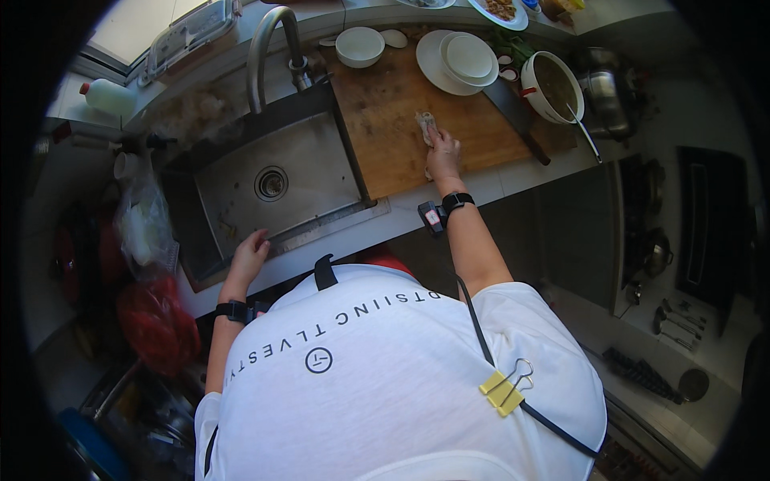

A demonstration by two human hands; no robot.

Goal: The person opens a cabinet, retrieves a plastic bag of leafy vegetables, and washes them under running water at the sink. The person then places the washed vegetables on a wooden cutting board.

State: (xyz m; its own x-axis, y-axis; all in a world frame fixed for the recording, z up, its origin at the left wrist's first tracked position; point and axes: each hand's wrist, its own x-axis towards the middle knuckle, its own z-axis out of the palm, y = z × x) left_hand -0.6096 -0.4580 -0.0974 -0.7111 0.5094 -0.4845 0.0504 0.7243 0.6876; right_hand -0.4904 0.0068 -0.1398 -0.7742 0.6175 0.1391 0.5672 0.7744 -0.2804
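Note:
My right hand (444, 155) presses a crumpled, light-coloured cloth (426, 127) onto a large wooden cutting board (385, 129). The board lies on the counter and reaches the right edge of the steel sink (289, 162). Over the sink's front left edge is my left hand (251, 251), its fingers slightly curled and nothing seen in it. Beyond my right hand, a cleaver (514, 117) with a dark handle lies on the board, near a stack of white plates and bowls (428, 63). A white bowl (360, 48) stands at the board's far left.
A white pot (552, 87) of liquid, with a spoon in it, stands at the right. The curved faucet (255, 60) rises behind the sink. Plastic bags (144, 222) hang or lie at the sink's left. A red bag (157, 324) is below them. The stove side (637, 240) is farther right.

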